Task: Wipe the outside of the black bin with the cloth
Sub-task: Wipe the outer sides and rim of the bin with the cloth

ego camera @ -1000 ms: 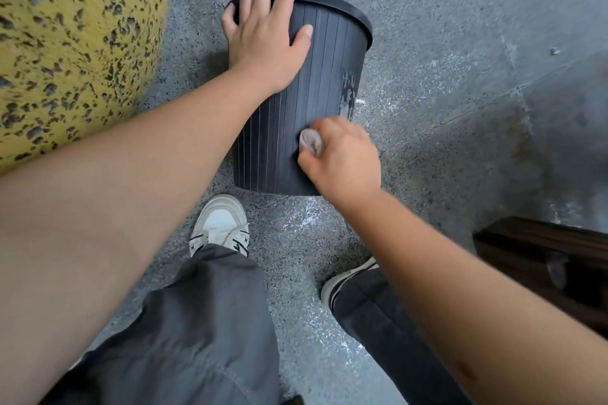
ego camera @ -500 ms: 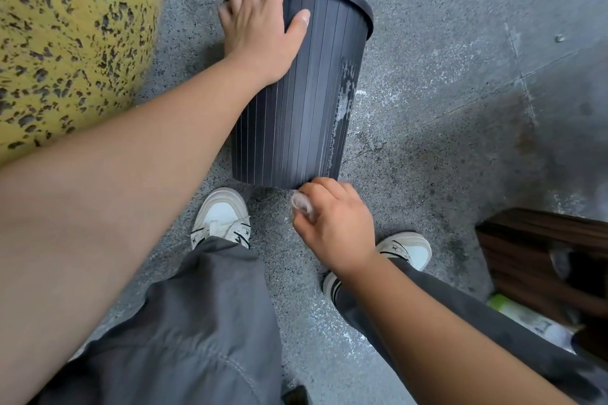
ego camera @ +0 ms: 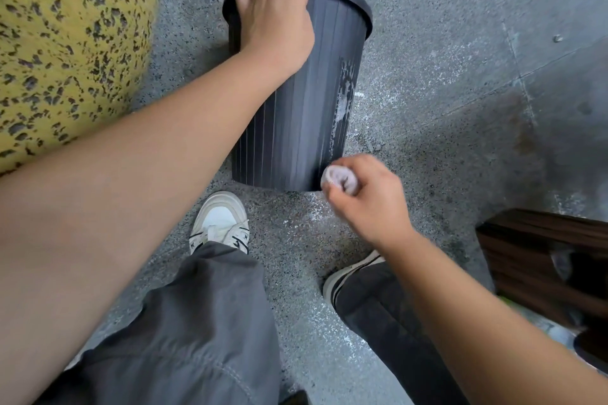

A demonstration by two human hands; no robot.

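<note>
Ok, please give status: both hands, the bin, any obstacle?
Left hand open over black bin rim. Right hand grips cloth at bin's base. Pale smear remains. Nothing blocking.

View: one head-worn wide-angle camera
Facing: steeply down, forward toward 12 o'clock
Nearness: close above black bin, at arm's reach

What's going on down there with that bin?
A person is cleaning the outside of a black bin that stands on a grey speckled floor. Their left hand is at the bin's rim with fingers spread, blurred, so I can't tell how firmly it touches. Their right hand grips a small bunched cloth by the bottom edge of the bin's wall. A pale scuffed streak shows on the bin's right side.
</note>
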